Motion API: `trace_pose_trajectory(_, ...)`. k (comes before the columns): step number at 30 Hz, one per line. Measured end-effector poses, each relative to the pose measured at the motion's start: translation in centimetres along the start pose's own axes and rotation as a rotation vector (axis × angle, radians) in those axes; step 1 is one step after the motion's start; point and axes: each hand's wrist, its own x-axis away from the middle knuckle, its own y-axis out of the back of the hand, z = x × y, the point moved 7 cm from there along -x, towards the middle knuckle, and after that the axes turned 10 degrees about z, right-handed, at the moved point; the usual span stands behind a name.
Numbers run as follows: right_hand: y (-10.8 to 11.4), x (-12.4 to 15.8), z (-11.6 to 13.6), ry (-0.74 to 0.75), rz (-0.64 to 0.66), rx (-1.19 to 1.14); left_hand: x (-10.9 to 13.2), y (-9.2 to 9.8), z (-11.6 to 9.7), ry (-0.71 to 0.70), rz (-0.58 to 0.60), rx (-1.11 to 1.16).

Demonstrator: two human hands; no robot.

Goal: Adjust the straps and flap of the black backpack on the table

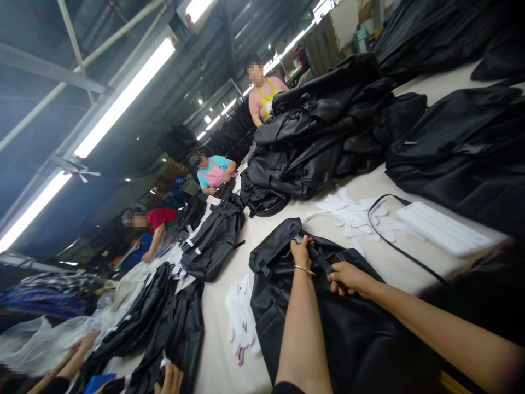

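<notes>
A black backpack [270, 295] lies on the pale table in front of me, its top flap pointing away. My left hand [302, 253], with a bracelet at the wrist, is closed at the upper end of a black strap [320, 259] on the bag. A small grey piece shows by its fingertips. My right hand [348, 278] grips the same strap lower down, fingers wrapped round it. Between the two hands the strap runs fairly straight. What lies inside each grip is partly hidden by the fingers.
White cut pieces [241, 314] lie left of the bag, and more white pieces [353, 213] beyond it. A white box-like slab [445, 227] and a thin black cord [371, 210] are at right. Black bags [311, 137] are piled behind. Several co-workers stand along the table; a co-worker's hand [170, 377] is at lower left.
</notes>
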Motion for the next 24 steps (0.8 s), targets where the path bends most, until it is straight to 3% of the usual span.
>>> trace_pose_trajectory(5,0.0,0.6,0.5,0.025,-0.055,0.076,0.0,0.1,0.0,-0.063,-0.035,0.095)
trace_pose_trajectory(14,1.0,1.7,1.5,0.144,-0.143,0.288,-0.1,-0.1,0.9,0.014,-0.002,0.181)
trace_pose_trajectory(18,1.0,1.7,0.1,0.068,-0.115,0.211,0.2,-0.2,0.9,0.008,0.042,0.189)
trace_pose_trajectory(24,0.8,0.8,-2.5,-0.049,0.018,-0.147,1.7,0.3,-0.8,0.07,0.205,0.115)
